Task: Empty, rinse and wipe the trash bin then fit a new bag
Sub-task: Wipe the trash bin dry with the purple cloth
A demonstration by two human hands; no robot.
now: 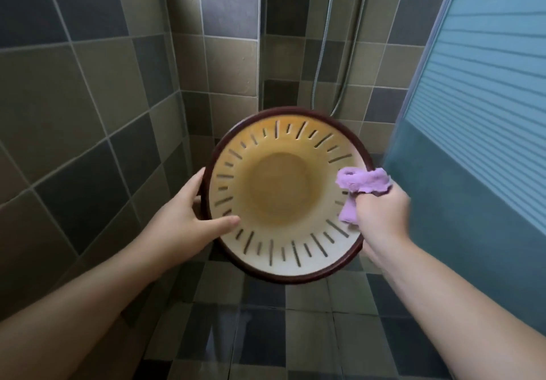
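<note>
The left hand (189, 214) grips the trash bin's (283, 202) dark rim, thumb inside (mouth tilted toward the camera). The right hand (381, 217) clutches a purple cloth (362, 186) against the inner wall.

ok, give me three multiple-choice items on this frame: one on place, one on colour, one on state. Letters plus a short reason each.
1. Where is the crumpled purple cloth against the round cream slotted trash bin with the dark red rim?
A. at the bin's right inner wall
B. on the floor
C. draped on the shower hose

2. What colour is the bin's rim?
A. blue
B. dark red
C. green

3. What is the left hand doing?
A. hanging idle
B. holding the cloth
C. holding the bin's left rim, thumb inside

Answers:
1 A: the right hand grips the cloth at the right side of the bin's opening.
2 B: a dark red band rings the cream wall.
3 C: the thumb lies on the inner wall, and the fingers go behind the rim.
</note>
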